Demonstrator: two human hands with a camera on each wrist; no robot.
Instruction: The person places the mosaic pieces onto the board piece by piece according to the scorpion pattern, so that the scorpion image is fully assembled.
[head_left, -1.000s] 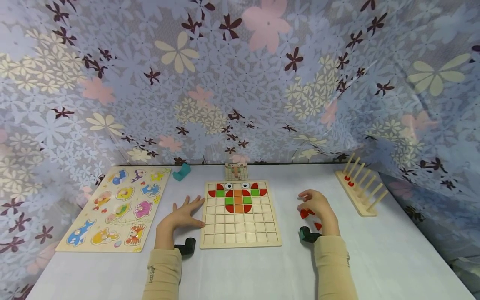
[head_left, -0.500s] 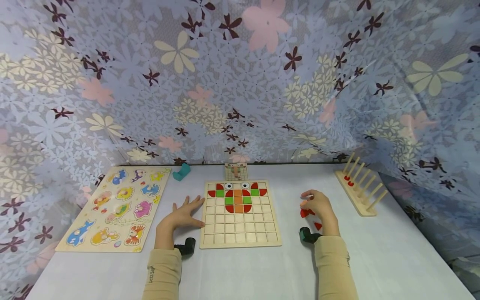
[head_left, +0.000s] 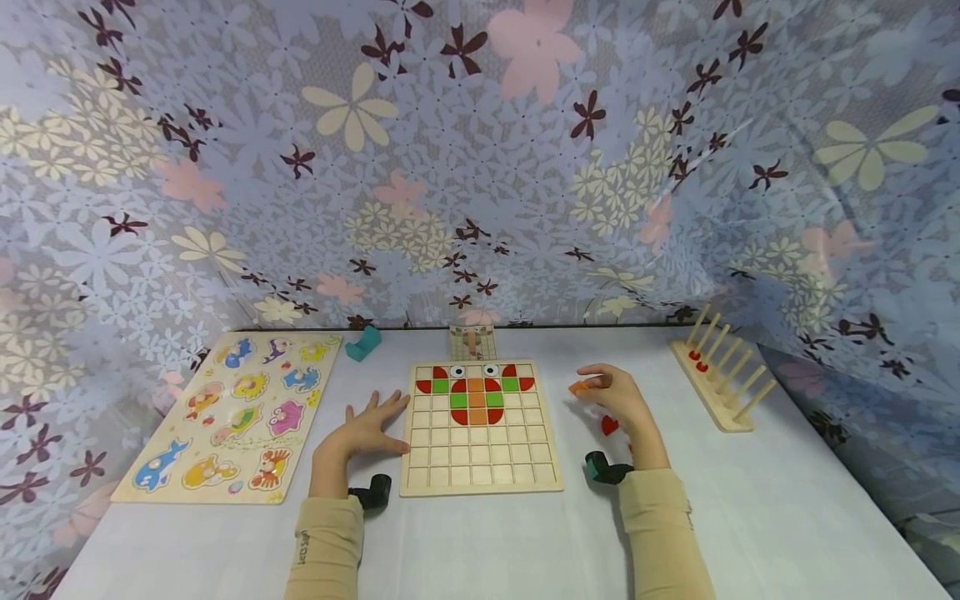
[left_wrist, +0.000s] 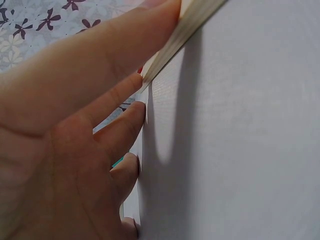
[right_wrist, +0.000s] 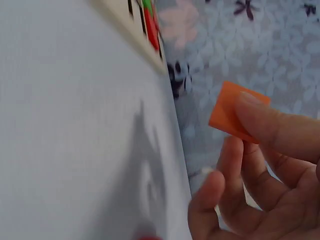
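My right hand (head_left: 618, 398) pinches an orange square tile (right_wrist: 232, 111) between thumb and fingers, above the table and to the right of the grid board. The wooden grid board (head_left: 480, 458) lies in the middle with red, green and orange tiles and two eye tiles in its upper rows. My left hand (head_left: 367, 432) is spread, with thumb and fingertips at the board's left edge; in the left wrist view the thumb (left_wrist: 100, 55) lies against the board's side. Red pieces (head_left: 610, 425) lie on the table beneath my right hand, partly hidden by it.
A small pattern card (head_left: 472, 342) stands behind the grid board. At the left lies a sea-animal puzzle board (head_left: 225, 417), with a teal block (head_left: 363, 343) beside it. A wooden peg stand (head_left: 720, 387) with red beads is at the right. A floral cloth (head_left: 480, 167) hangs behind.
My right hand has lifted from the pieces and moved left toward the grid board, now with an orange tile in its fingers. The left hand has stayed in place.
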